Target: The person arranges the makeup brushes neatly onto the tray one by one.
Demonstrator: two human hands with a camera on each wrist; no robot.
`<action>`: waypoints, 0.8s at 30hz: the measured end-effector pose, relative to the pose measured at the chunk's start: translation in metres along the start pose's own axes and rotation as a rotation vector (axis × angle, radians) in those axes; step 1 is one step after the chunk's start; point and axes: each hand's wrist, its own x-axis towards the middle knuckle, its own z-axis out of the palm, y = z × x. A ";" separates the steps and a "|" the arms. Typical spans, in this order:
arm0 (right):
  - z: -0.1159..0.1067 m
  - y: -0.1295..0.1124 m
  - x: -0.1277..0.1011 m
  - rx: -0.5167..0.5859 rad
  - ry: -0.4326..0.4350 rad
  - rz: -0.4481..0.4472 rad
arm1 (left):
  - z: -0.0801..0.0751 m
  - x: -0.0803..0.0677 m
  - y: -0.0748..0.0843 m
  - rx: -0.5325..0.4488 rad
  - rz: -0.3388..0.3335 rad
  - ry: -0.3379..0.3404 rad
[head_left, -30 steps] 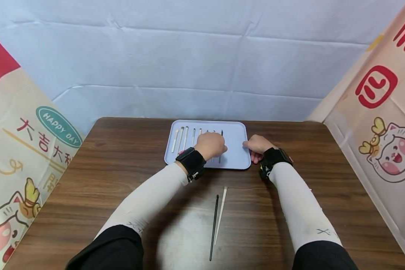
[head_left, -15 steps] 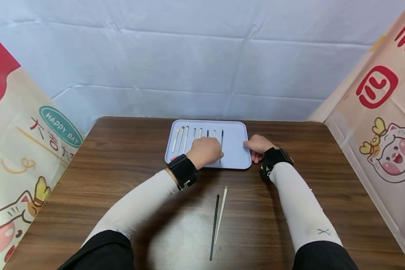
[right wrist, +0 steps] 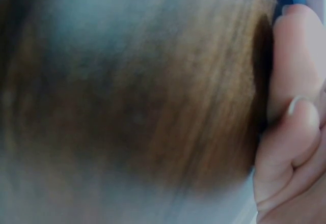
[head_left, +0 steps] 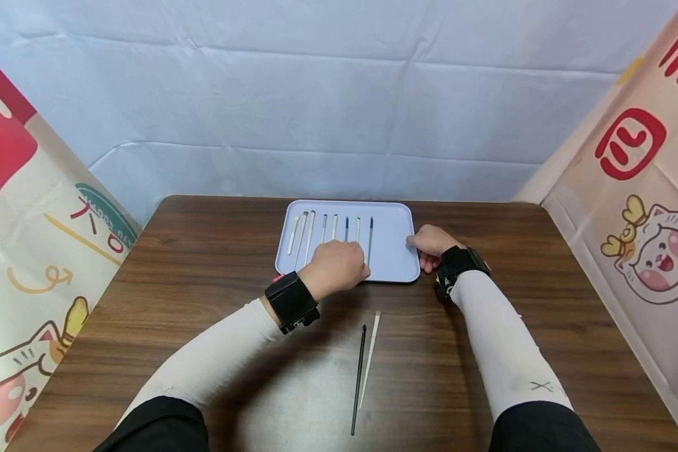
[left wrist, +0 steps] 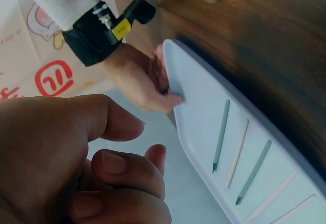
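A pale tray lies near the table's far edge and bears a row of several thin brushes, such as the dark brush at the row's right end. Over the tray's front edge hovers my left hand; in the left wrist view its fingers are loosely curled with nothing between them. My right hand grips the tray's right edge, thumb over the rim and other fingers outside it. In the right wrist view, only curled fingers beside the tray's edge show. My left hand hides the lower ends of some brushes.
A black brush and a pale brush lie side by side on the wooden table, nearer to me than the tray. A white cloth backdrop stands behind, with printed cloths on both sides.
My left hand has moved left and towards me, off the brushes at the row's right side, uncovering more of them. My right hand keeps its grip on the tray's edge.
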 end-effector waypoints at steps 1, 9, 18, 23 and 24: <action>0.000 0.000 0.000 0.001 0.000 -0.001 | 0.000 -0.001 0.001 -0.003 0.002 0.000; -0.001 -0.001 -0.005 0.005 0.004 0.006 | 0.010 -0.017 0.006 0.028 0.039 -0.004; 0.000 0.000 -0.004 0.012 -0.001 0.010 | 0.026 -0.038 0.006 0.038 0.082 0.034; -0.001 0.000 -0.002 0.011 -0.005 0.014 | 0.033 -0.048 0.006 0.062 0.107 0.042; -0.002 0.000 -0.002 0.012 -0.004 0.016 | 0.034 -0.050 0.007 0.065 0.110 0.036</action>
